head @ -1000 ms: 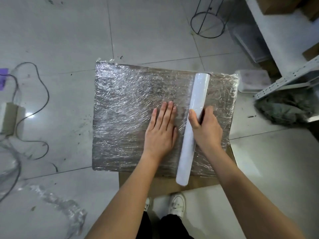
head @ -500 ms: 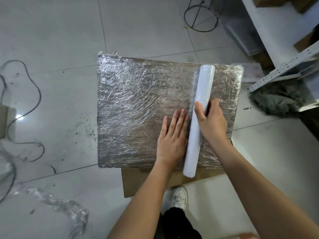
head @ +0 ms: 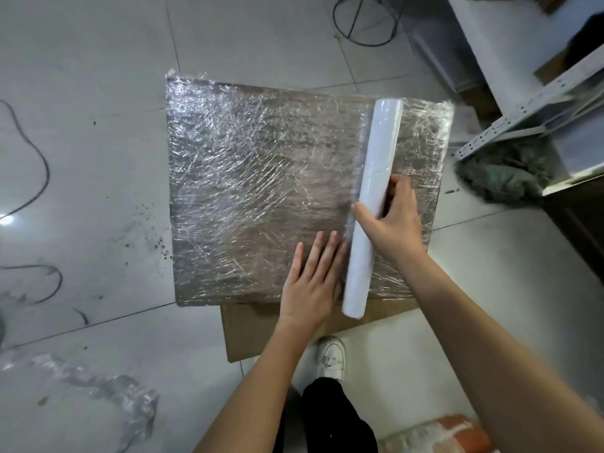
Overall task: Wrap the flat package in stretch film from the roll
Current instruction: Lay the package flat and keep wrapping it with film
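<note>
A storeroom or packing area is being indicated. Work is being carried out directly on a scuffed grey tiled floor (head: 98, 142). Perforated metal shelving (head: 523, 106) is being seen at the right, with flattened cardboard (head: 255, 331), discarded stretch film (head: 108, 387) and loose cable (head: 39, 165) lying about.

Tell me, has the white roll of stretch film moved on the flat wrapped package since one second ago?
Yes. The white roll of stretch film has moved toward the right edge of the flat wrapped package, leaving a narrower strip there.
</note>
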### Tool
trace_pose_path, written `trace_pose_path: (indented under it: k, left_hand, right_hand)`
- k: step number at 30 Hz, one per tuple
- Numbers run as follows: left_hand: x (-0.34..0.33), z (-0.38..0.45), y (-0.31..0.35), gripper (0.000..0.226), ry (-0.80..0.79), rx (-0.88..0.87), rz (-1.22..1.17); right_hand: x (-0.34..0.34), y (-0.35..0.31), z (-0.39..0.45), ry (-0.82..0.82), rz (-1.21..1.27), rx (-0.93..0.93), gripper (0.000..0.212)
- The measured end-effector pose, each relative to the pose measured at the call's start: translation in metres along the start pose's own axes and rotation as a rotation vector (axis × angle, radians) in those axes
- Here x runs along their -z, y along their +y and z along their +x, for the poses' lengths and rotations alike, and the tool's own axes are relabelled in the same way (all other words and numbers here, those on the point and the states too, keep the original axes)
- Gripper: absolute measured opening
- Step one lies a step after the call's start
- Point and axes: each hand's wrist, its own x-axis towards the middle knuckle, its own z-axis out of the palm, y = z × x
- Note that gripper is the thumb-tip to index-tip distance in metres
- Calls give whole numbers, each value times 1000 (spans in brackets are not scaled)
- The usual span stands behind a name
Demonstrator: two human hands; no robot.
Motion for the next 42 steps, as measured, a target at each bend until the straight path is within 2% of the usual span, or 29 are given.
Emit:
trace_pose_path:
  k: [5,8,11,16,21,23,27,30,34,39,42]
  left_hand:
    - [27,-6,-6,49,22,44,-121]
    - [37,-11,-32,50,59,161,-55]
    - [30,-16,-51,49,49,185,30]
    - [25,-20,-47,50,54,197,68]
    - [50,-3,-27,51,-16,250,129]
    - [58,19,-15,53,26,277,143]
    - [46,71,-9,50,98,169,85]
    - [26,82,-12,49,83,153,82]
    - [19,79,-13,51,113,133,103]
    - [17,80,-12,54,125,137,113]
    - [15,79,-11,54,130,138,123]
  right_hand:
    - [1,-3,-4,5,-18,-24,43]
    - [0,-2,-7,8,-8,-46,44]
    - [-3,-3,-11,28,8,-64,45]
    - [0,-2,-14,5,30,-80,45]
    - [3,0,-7,-50,10,-64,52]
    - [3,-4,-4,-54,-12,-67,52]
    - [7,-6,-8,-78,-67,-47,51]
    - [16,-6,-13,-151,-198,-32,51]
    - [36,-4,-14,-176,-406,-111,64]
    - [60,19,-12,-181,-273,-241,59]
    - [59,19,-16,-138,-247,-183,52]
